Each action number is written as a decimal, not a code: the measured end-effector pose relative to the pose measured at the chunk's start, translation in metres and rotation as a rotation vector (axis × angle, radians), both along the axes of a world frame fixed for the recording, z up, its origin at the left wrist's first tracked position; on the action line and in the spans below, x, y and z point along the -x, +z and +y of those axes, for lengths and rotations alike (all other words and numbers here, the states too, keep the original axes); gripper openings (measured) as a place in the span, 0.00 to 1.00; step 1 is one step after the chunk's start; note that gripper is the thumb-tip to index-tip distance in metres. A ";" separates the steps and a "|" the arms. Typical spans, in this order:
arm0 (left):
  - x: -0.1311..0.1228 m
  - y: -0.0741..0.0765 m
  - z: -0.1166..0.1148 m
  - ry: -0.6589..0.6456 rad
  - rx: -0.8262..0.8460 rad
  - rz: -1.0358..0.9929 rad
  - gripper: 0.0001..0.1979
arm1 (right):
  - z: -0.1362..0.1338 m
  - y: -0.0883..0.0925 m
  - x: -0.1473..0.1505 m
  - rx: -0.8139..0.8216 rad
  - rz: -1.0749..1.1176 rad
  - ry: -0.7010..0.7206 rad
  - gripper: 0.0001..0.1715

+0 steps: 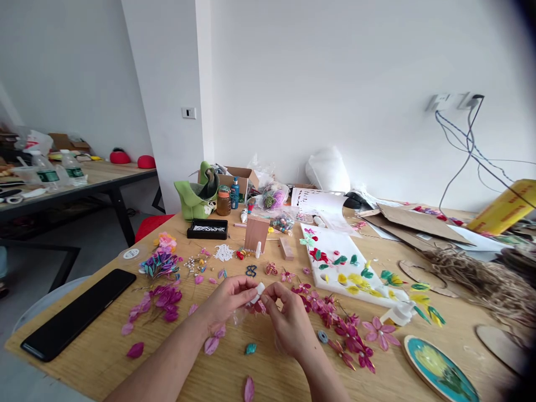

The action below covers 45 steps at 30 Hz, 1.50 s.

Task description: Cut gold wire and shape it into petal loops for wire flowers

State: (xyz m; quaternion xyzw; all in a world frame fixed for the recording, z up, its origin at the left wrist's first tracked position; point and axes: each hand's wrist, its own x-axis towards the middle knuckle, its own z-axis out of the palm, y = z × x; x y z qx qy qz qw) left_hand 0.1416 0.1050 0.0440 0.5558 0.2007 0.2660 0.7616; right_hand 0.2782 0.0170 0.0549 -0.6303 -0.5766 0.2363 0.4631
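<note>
Both my hands meet over the middle of the wooden table [104,357]. My left hand [228,298] and my right hand [288,318] are both closed in a pinch on a small white piece [258,291] held between them, with a bit of pink petal just below it. Loose magenta petals [167,298] lie to the left. A string of magenta flowers [335,318] runs to the right of my right hand. A small teal bead [250,349] rests on the table beneath my hands.
A black flat case [79,312] lies at the left edge. A white board [343,262] with coloured leaves sits right of centre, a round painted plaque [439,371] at the front right. Cardboard, a green bag [196,198], a jar and boxes crowd the back.
</note>
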 end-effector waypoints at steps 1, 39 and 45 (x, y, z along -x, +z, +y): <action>0.000 0.000 0.001 0.000 -0.006 -0.002 0.16 | 0.000 0.000 0.000 -0.009 -0.009 -0.002 0.12; 0.003 0.004 -0.003 0.049 -0.274 0.027 0.09 | 0.000 -0.011 -0.011 -0.154 -0.096 0.018 0.14; 0.001 0.003 -0.003 0.024 -0.260 0.028 0.13 | 0.000 -0.012 -0.010 -0.145 -0.084 0.021 0.15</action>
